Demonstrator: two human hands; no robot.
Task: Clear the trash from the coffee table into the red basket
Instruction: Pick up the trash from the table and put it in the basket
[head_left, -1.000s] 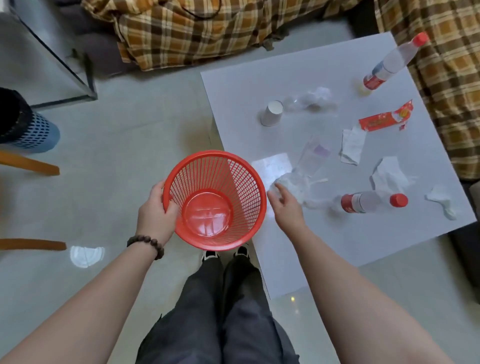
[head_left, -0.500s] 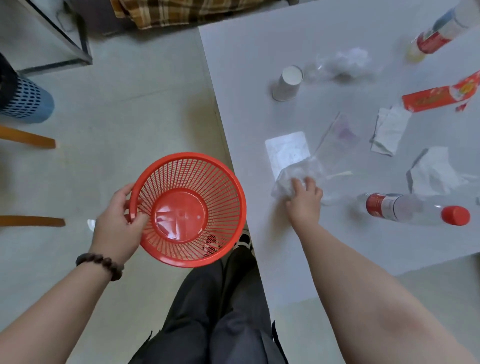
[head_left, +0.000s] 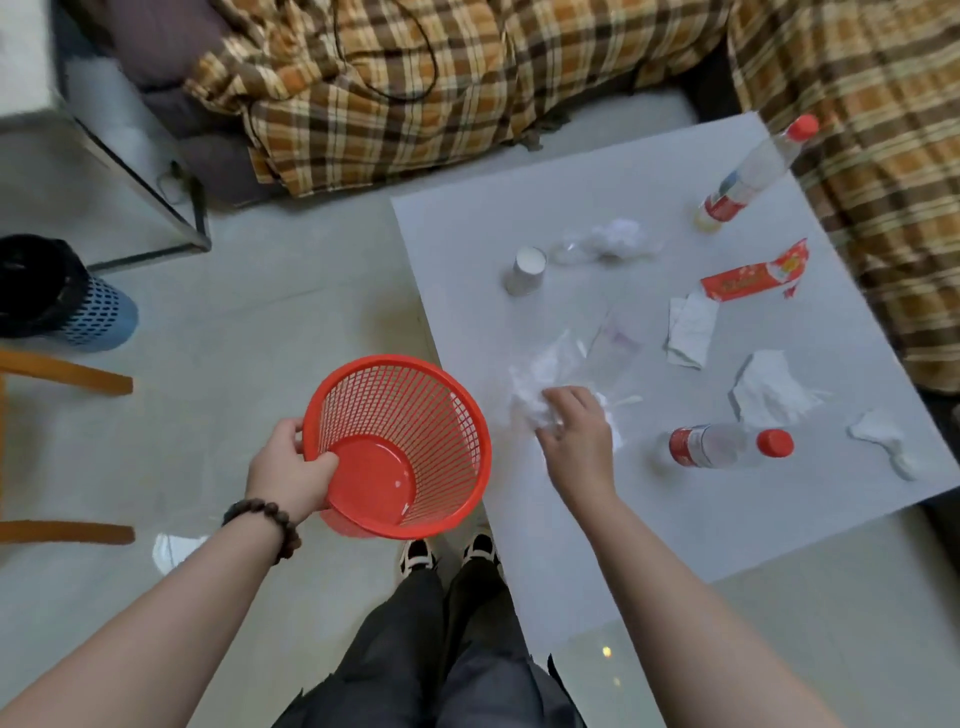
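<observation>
Fingers of our right hand (head_left: 574, 436) curl around crumpled tissue (head_left: 530, 402); our left hand (head_left: 288, 470) grips the red basket (head_left: 400, 447). Loose scraps could slip out and fall short of the rim.

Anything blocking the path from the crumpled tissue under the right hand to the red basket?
Nothing visible. The right hand grips the crumpled tissue near the table edge; the left hand holds the red basket right beside it, mouth open.
</observation>
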